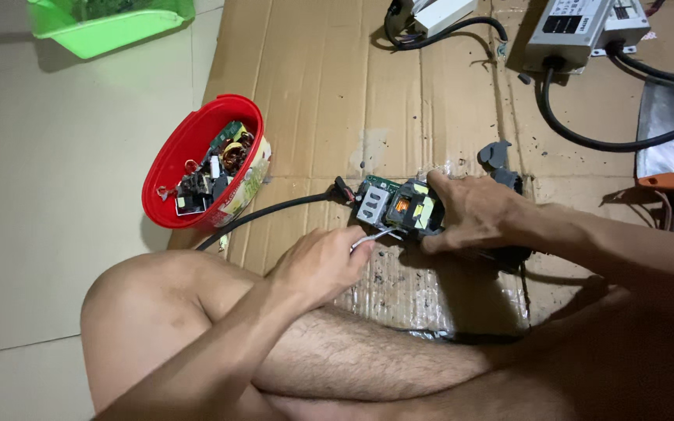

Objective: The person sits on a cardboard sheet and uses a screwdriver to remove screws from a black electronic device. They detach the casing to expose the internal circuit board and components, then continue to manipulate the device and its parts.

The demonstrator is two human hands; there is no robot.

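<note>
The left hand (323, 263) is curled shut around a thin metal tool (371, 238). The tip of the tool pokes at the near edge of the board (395, 206). The right hand (470, 210) is closed over the right end of the board and presses it down. The thumb is on the near side, and the fingers are on top.

The board is green, with a yellow part and a grey metal part on it. It lies on the cardboard (313, 93), in the middle of the view, just past the person's crossed legs. A black cable (274, 210) runs from the board's left end toward 8 o'clock.

At 9 o'clock from the board sits a red bowl (177, 160) tipped on its side, full of small electric parts. Far off at 10 o'clock is a green tub (111, 27) on the floor. At 1 o'clock lies a grey metal box (567, 31) with a thick black cord (587, 136) coming out of it. At 12 o'clock is a white box (446, 12) with its own dark wire. Just behind the right hand, at 1 o'clock, a small grey plastic piece (494, 153) lies on the cardboard.
</note>
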